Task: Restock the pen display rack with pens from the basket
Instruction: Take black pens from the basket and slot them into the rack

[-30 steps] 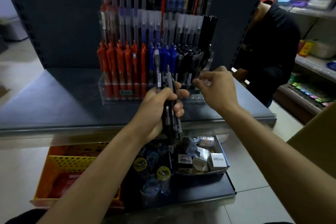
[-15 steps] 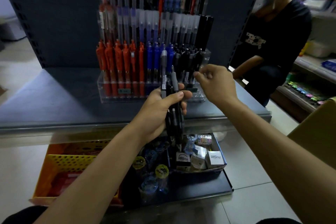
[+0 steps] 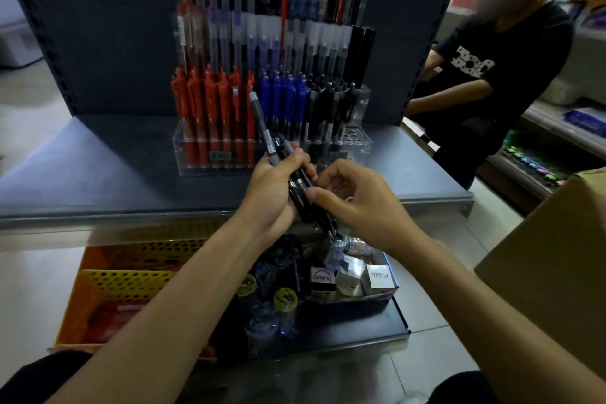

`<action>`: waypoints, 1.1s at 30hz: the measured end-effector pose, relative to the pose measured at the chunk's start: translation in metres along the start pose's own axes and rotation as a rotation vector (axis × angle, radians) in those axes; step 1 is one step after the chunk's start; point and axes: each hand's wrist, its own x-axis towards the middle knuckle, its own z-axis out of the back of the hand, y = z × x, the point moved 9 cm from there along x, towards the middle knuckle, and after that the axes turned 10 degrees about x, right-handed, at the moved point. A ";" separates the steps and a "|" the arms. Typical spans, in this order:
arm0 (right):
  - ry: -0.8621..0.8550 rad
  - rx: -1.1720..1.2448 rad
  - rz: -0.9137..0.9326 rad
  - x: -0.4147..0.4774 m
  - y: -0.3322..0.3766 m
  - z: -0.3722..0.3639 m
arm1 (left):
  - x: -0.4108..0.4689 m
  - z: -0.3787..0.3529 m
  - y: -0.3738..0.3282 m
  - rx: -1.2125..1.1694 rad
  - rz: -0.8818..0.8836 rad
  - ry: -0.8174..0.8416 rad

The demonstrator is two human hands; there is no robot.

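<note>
A dark back panel [image 3: 98, 26] rises behind a grey shelf [image 3: 98, 174], with a strip of slots running down its left edge. Under it a lower shelf [image 3: 344, 328], dark, juts out just above the floor [image 3: 433, 298], which is pale glossy tile with thin joints. On the right a brown cardboard box [image 3: 551, 272] fills the near corner. Past it, side shelves [image 3: 554, 138] carry coloured goods too blurred to name, and a person in a black printed T-shirt [image 3: 492, 75] is beside them. The light is dim.
</note>
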 end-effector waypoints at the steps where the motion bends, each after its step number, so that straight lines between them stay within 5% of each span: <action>1: -0.001 0.020 -0.019 -0.001 -0.002 0.000 | -0.001 0.000 0.000 -0.003 0.001 0.002; 9: 0.042 -0.188 -0.070 0.003 0.001 0.014 | -0.004 -0.004 -0.001 0.028 -0.010 0.003; 19: -0.135 0.682 -0.305 0.000 -0.017 0.047 | 0.000 0.000 -0.003 0.273 -0.050 -0.064; 23: -0.206 0.856 -0.278 0.004 -0.022 0.062 | 0.003 -0.009 0.003 0.273 -0.013 -0.043; 33: -0.591 0.470 -0.005 0.046 -0.011 0.134 | 0.014 -0.027 0.004 0.287 -0.060 0.016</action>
